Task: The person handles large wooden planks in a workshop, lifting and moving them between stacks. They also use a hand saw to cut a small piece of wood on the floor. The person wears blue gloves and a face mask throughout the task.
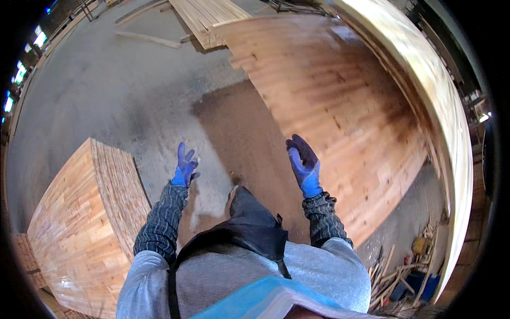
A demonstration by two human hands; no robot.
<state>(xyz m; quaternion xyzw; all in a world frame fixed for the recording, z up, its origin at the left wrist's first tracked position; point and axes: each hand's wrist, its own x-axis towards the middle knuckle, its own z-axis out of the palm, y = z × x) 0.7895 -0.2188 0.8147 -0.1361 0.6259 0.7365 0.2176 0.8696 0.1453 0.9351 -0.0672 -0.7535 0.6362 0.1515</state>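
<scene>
My left hand (185,166), in a blue and purple glove, hangs in the air over the floor with its fingers spread, and nothing is in it. Level with it, my right hand (305,164), gloved alike, is open, its thumb apart from the fingers. It shows in front of the left edge of a large jointed wood panel (340,111); whether it touches the panel I cannot tell. The panel has a stepped, uneven far-left edge. To the left of my left arm stands a stack of wood panels (79,223), its layered side facing me.
Pale boards (204,18) lie stacked at the far side. A loose timber strip (149,39) rests on the grey floor (133,95). Along the right curves a tall pale wood sheet (433,69). Wood scraps (396,279) are heaped at the lower right.
</scene>
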